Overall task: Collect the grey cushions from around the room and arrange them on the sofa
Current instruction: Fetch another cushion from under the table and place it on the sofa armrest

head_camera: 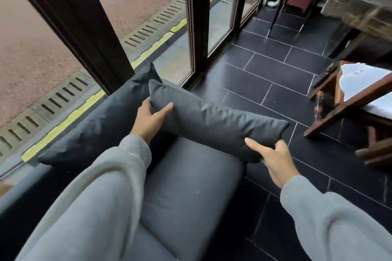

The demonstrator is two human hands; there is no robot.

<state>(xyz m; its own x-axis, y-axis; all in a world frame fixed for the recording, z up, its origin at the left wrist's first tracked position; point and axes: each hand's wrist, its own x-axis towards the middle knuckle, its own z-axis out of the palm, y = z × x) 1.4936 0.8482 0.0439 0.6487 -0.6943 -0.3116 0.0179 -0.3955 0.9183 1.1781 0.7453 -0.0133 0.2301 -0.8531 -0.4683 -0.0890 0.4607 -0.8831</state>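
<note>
Here, a grey cushion [212,121] is gripped at both ends by the left hand [151,119] and right hand [275,161], fingers clenched, to be set on the sofa [186,186] beside another cushion [101,125].

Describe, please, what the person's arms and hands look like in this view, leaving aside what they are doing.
Both arms wear loose, light grey sweatshirt sleeves with ribbed cuffs at the wrists. The left hand and right hand are bare: no gloves, and no rings, watch or bracelets visible. The sleeves are plain, with no logos or markings showing.
</note>
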